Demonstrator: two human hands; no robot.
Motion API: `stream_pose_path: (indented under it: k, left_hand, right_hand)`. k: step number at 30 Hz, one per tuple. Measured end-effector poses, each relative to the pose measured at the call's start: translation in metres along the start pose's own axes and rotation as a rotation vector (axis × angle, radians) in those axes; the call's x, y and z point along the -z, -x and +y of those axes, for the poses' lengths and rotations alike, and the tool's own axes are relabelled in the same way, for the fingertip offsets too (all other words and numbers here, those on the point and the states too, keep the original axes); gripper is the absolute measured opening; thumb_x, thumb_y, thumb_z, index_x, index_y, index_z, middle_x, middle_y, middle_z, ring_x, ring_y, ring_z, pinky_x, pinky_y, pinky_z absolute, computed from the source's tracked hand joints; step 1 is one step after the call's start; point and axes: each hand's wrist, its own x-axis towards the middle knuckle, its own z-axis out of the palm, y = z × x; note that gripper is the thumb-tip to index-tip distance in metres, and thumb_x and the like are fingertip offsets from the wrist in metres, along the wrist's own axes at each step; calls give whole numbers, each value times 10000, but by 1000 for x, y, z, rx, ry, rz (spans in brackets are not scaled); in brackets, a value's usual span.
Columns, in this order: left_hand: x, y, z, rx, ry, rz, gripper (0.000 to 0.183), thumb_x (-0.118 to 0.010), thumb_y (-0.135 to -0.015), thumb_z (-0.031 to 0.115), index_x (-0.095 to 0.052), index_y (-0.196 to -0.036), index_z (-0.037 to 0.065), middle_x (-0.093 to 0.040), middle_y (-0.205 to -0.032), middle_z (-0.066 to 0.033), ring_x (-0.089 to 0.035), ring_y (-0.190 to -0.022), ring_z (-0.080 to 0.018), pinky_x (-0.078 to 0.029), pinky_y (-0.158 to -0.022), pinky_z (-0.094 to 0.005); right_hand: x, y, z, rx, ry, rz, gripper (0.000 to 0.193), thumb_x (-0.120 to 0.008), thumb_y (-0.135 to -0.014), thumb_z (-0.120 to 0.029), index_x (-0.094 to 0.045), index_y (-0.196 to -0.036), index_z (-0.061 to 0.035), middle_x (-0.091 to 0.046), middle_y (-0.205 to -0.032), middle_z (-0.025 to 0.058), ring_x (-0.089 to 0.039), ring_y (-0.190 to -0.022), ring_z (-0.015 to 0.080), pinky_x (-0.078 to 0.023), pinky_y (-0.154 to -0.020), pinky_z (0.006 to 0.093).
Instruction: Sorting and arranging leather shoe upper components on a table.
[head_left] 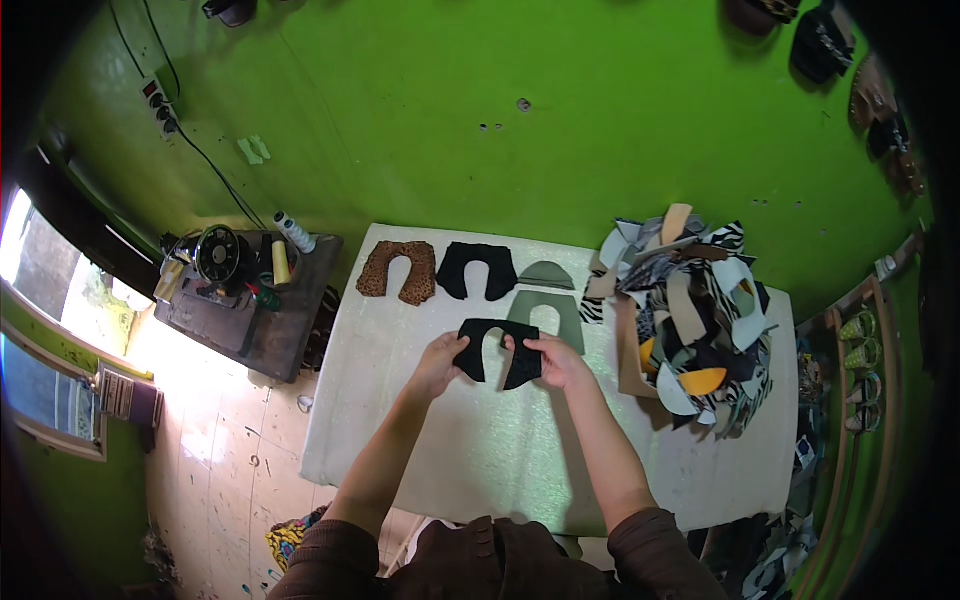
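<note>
In the head view, the black arched piece (pixel 512 328) is held over the pale table (pixel 450 455), its long axis running from 9 to 3 o'clock, opening toward 6. The left hand (pixel 437 365) pinches its 9 o'clock edge, the right hand (pixel 556 361) its 3 o'clock side; neither is nearer. A grey-green arch (pixel 568 320) lies just beyond, toward 1 o'clock.

Sewing machine (pixel 218 256) near thread cone (pixel 295 234), power strip (pixel 158 107) on green wall (pixel 400 120), green sandals (pixel 860 326).
</note>
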Motion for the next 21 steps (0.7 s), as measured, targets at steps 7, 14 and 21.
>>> stream_pose_path:
  k: [7, 14, 21]
  left_hand:
    - [42, -84, 38, -238, -386, 263, 262, -572, -840, 101, -516, -1046, -51, -589, -973, -73, -541, -869, -125, -415, -779, -219]
    - [41, -144, 54, -360, -610, 404, 313, -570, -842, 113, -502, -1085, -72, -603, -973, -110, -558, -895, -136, -422, -784, -237]
    - [32, -161, 53, -475, -820, 546, 362, -547, -835, 119, -473, -1138, -65, -566, -1059, -209, -547, -1015, -267, -401, -886, -319]
  right_hand:
    - [-20, -89, -25, 144, 457, 408, 138, -566, -834, -115, -581, -934, -20, -613, -849, 35, -588, -709, 126, -479, -618, 263]
    - [-25, -147, -34, 385, 542, 596, 161, -576, -831, -124, -588, -957, -25, -527, -752, -17, -468, -686, 79, -375, -600, 227]
    - [-13, -160, -41, 481, 595, 608, 231, -552, -836, -109, -566, -1042, -5, -589, -867, 56, -545, -804, 141, -414, -752, 246]
